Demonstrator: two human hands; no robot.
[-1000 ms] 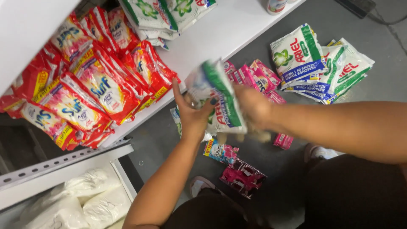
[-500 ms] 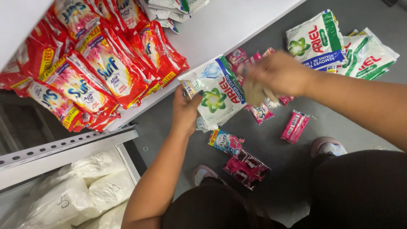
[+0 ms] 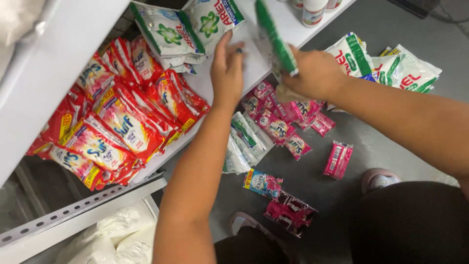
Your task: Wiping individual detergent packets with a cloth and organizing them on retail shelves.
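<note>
Overhead, green-white packet [image 3: 276, 41] beside shelf edge [image 3: 244, 78]

I see a white metal shelf [image 3: 293, 36] slanting across the top, a perforated white upright rail [image 3: 83, 208] below its left end, and grey concrete floor [image 3: 371, 127] right of the shelf, evenly lit.
</note>
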